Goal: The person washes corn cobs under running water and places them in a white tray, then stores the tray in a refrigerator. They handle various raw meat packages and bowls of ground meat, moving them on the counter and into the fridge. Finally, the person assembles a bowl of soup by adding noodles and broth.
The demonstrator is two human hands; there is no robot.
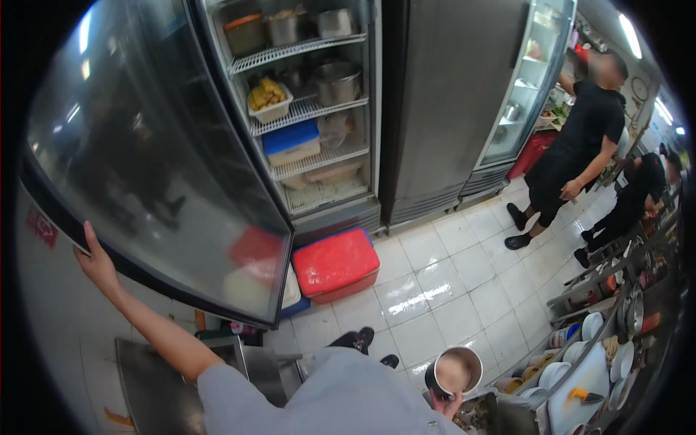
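Observation:
My left hand (98,262) grips the outer edge of the open glass fridge door (152,167) at the left. My right hand (448,404) holds a round steel container (455,371) with a pale brownish content low at the bottom centre. The fridge interior (308,109) stands open ahead, with wire shelves carrying steel pots, a white tub of yellow food and a blue-lidded box.
A red cooler box (336,265) sits on the white tiled floor under the fridge. Two people in black (580,145) stand at the right. A counter with stacked bowls and plates (587,362) runs along the lower right. A steel surface (156,391) lies lower left.

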